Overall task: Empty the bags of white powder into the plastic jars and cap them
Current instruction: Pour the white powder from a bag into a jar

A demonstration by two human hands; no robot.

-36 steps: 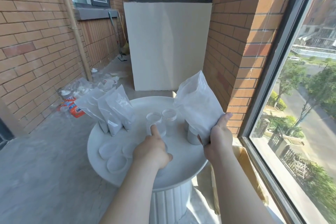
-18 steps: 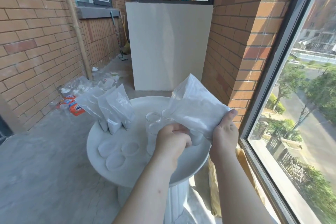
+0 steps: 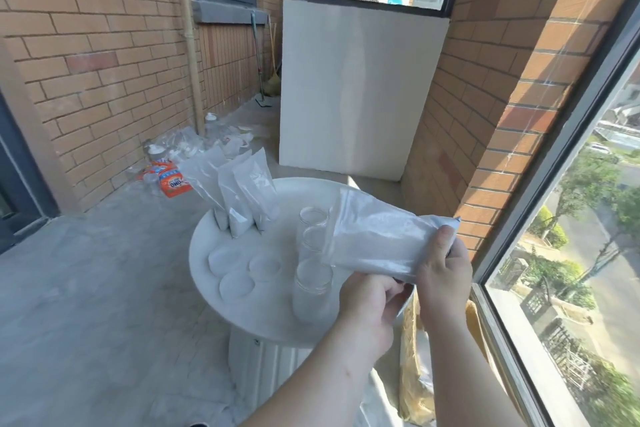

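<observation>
Both hands now hold one bag of white powder. The left hand (image 3: 370,302), at a jar a second ago, pinches its lower edge; the right hand (image 3: 445,270) clutches its end. The bag (image 3: 377,239), upright before, lies tipped sideways over the open jars (image 3: 313,279), probably to be opened for pouring. Loose lids (image 3: 265,267) and three more bags (image 3: 242,194) wait on the round white tabletop (image 3: 263,319). Beyond is a brick-walled balcony, its concrete floor (image 3: 86,288) littered with packaging.

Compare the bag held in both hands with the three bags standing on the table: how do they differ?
The held bag lies nearly sideways in the air; the standing bags sit upright on the table. The left hand and right hand grip the held bag; the standing bags are untouched. Both are clear plastic holding white powder.
</observation>
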